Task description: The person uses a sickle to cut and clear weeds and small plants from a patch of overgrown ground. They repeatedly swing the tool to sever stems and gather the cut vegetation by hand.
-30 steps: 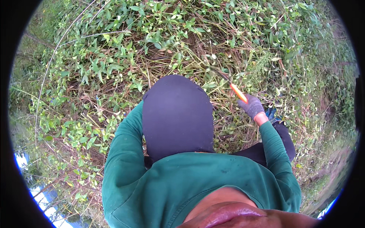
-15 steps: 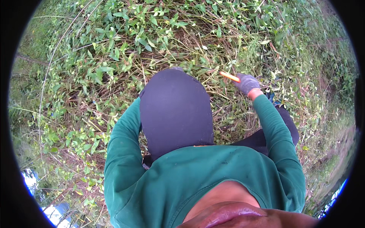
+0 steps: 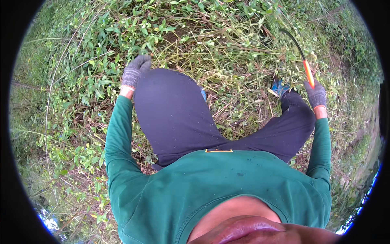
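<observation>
The right hand (gloved grey) grips a sickle by its orange handle, the dark curved blade raised over tangled weeds. The left hand, fingers curled, rests by the raised knee, touching leaves.

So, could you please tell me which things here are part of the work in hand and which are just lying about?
In use:
- curved dark-bladed sickle with an orange handle, gripped in the grey-gloved right hand
- grey-gloved left hand, resting at the raised knee
- green leafy weeds and dry stems in front of the knees

Just lying about:
- small blue object on the ground near the right knee
</observation>
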### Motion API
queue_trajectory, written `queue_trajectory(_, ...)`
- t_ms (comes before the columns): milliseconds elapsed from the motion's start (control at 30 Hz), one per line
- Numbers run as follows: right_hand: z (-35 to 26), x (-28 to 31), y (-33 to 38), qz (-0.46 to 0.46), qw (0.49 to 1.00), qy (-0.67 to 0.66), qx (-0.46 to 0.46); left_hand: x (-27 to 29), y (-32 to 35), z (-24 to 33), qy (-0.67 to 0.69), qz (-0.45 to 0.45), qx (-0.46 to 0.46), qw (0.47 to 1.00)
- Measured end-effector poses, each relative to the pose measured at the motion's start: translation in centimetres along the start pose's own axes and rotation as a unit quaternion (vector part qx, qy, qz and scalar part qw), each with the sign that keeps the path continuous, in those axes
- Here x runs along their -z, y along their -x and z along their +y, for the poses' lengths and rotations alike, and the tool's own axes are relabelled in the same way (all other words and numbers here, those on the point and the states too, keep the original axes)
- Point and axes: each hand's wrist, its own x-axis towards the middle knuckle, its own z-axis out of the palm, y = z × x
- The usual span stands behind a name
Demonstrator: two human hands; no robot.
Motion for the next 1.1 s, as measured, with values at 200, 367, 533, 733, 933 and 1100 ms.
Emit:
queue_trajectory(200,-17.4,-8.6,3.3,-0.216,0.945,-0.013,0.246,2.2,-0.9,22.1,-0.016,0.025,-0.197,0.980)
queue_trajectory(367,-25.0,-18.8,3.1,-0.234,0.916,0.008,0.327,-4.3,-1.0,30.5,0.043,0.068,-0.306,0.949)
queue_trajectory(533,-8.3,-18.5,-3.4,-0.273,0.944,0.141,0.117,-3.9,-4.8,22.9,-0.124,0.052,-0.239,0.962)
queue_trajectory(733,1.8,-9.8,-4.3,-0.212,0.945,0.247,0.011,-0.3,-6.1,22.2,-0.032,0.100,-0.187,0.977)
queue_trajectory(933,-11.8,-11.3,-0.4,-0.184,0.965,0.060,0.174,-0.9,-6.7,22.2,-0.135,0.066,-0.180,0.972)
queue_trajectory(1100,-22.0,-18.3,0.5,-0.236,0.926,0.099,0.278,-1.5,-8.2,20.2,-0.267,0.098,-0.210,0.935)
